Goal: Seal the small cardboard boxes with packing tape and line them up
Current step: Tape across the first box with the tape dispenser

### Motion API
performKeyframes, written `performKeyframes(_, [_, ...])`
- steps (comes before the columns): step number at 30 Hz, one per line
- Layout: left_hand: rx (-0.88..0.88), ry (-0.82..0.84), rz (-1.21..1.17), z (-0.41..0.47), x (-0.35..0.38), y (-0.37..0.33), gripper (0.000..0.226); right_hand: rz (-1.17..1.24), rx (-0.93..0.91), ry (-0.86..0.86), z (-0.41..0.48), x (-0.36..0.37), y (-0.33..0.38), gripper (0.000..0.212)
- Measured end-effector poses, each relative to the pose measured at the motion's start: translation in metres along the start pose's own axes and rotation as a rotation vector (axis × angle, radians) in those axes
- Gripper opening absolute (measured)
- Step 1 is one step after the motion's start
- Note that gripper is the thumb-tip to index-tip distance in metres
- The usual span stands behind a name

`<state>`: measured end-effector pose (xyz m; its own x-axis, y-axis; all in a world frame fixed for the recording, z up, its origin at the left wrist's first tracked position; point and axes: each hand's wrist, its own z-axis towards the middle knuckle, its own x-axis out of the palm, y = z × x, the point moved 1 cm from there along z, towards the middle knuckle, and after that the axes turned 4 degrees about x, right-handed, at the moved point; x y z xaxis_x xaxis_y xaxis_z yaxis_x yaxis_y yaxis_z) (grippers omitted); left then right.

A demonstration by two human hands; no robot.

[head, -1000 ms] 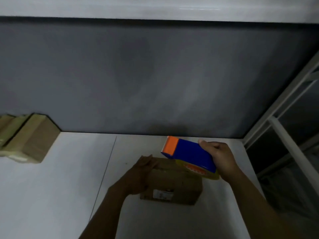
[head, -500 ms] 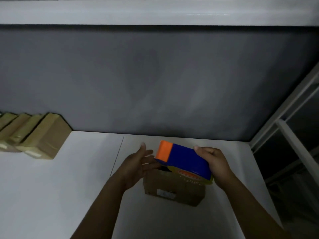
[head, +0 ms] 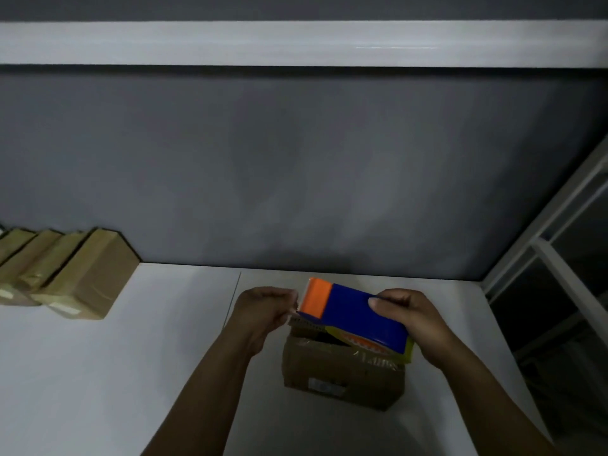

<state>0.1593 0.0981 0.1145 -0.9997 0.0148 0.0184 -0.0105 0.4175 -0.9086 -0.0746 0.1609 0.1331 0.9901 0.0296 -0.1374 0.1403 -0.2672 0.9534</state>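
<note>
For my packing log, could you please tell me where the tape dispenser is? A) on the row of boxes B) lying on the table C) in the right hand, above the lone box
C: the right hand grips the tape dispenser over the box, while the left hand pinches at its orange end.

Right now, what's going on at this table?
A person's right hand grips a blue and orange tape dispenser just above a small brown cardboard box on the white table. The left hand pinches at the dispenser's orange front end, probably the loose tape end. A dark gap shows at the box's top, so it looks unsealed. A row of taped cardboard boxes stands at the far left by the grey wall.
</note>
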Motion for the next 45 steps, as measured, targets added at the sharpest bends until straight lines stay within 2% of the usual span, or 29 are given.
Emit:
performKeyframes(4, [-0.003,-0.054,-0.014,0.007,0.0,0.0,0.003,-0.084,0.012,0.065,0.003,0.001,0.007,0.042])
performKeyframes(10, [-0.024,-0.111,0.022,0.017,-0.004,0.011,0.009,-0.175,0.042,0.056,0.006,-0.003,0.011,0.043])
performKeyframes(14, [0.012,-0.15,0.067,0.023,-0.004,0.03,0.017,-0.254,0.066,0.061,0.01,0.002,0.005,0.025])
performKeyframes(17, [0.014,-0.211,0.1,0.025,-0.004,0.044,0.019,-0.252,0.106,0.028,0.012,0.008,-0.003,0.024])
performKeyframes(19, [0.038,-0.208,0.105,0.025,-0.004,0.052,0.016,-0.208,0.12,-0.011,0.014,0.01,-0.007,0.027])
performKeyframes(23, [0.197,-0.168,0.208,0.024,-0.004,0.06,0.006,-0.181,0.11,-0.054,0.021,0.008,-0.009,0.03])
performKeyframes(27, [0.144,-0.108,0.161,0.028,-0.004,0.071,0.006,-0.218,0.138,-0.017,0.029,0.006,-0.012,0.027])
performKeyframes(30, [0.105,-0.126,0.092,0.027,-0.005,0.085,0.007,-0.257,0.028,-0.093,0.029,0.004,-0.02,0.024])
performKeyframes(33, [0.055,-0.158,-0.019,0.027,-0.007,0.095,0.008,-0.285,-0.066,-0.087,0.023,-0.001,-0.028,0.043])
performKeyframes(36, [0.05,-0.177,-0.039,0.027,-0.007,0.098,0.009,-0.322,-0.049,0.041,0.014,0.001,-0.038,0.087])
performKeyframes(38, [0.045,-0.175,-0.038,0.028,-0.007,0.097,0.009,-0.379,-0.077,0.084,0.011,0.004,-0.043,0.105])
performKeyframes(45, [0.07,-0.081,0.028,0.027,-0.011,0.086,0.007,-0.675,-0.237,0.055,0.014,0.019,-0.042,0.111])
